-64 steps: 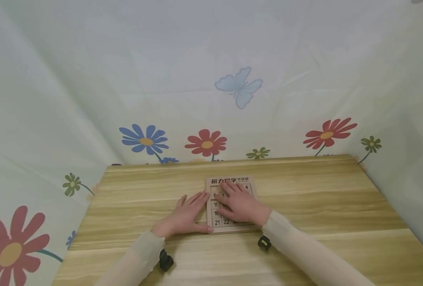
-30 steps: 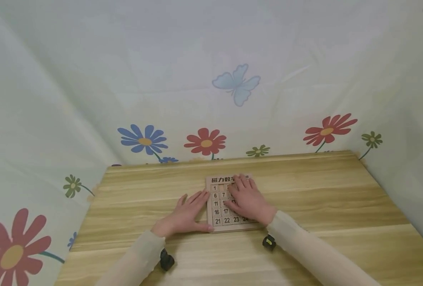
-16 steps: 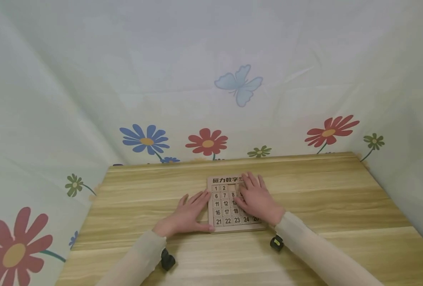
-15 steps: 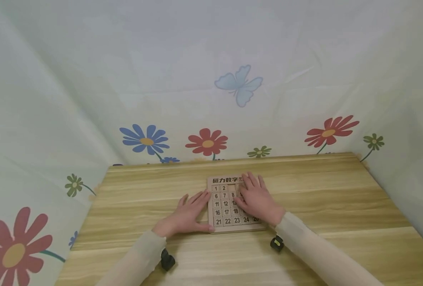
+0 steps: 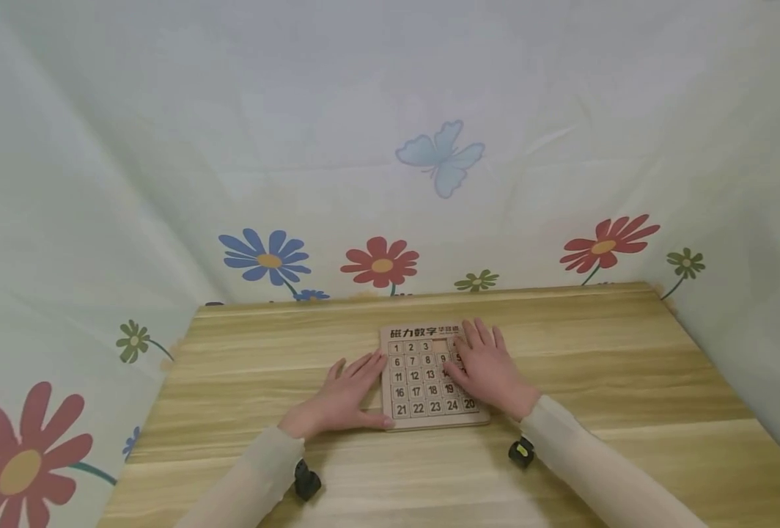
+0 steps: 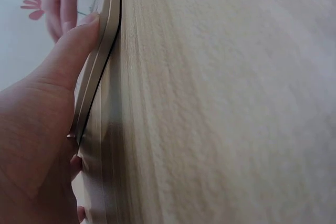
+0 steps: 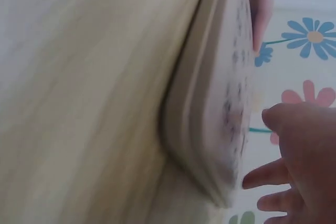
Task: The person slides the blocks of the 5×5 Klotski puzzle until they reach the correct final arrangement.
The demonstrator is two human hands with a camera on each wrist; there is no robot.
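Observation:
A wooden number sliding puzzle (image 5: 436, 423) lies flat on the table, with dark Chinese lettering along its top. Tiles 1, 2 and 3 fill the start of the top row, and right of them is a bare slot (image 5: 440, 345). My left hand (image 5: 340, 403) rests against the puzzle's left side, fingers spread, thumb at the lower left corner. In the left wrist view that thumb (image 6: 79, 40) lies on the board's edge. My right hand (image 5: 489, 370) is over the right columns, covering some tiles, index fingertip at the tile right of the slot.
The wood-grain table (image 5: 284, 330) surrounds the puzzle and meets a pale curtain (image 5: 330, 147) printed with flowers and a butterfly. Small black devices, a left one (image 5: 307, 480) and a right one (image 5: 520, 452), sit at my wrists.
My right hand has moved rightward across the top row. Tiles 1, 2 and 3 now stand at the left, and the bare slot has shifted right to the fourth place. My left hand stays put.

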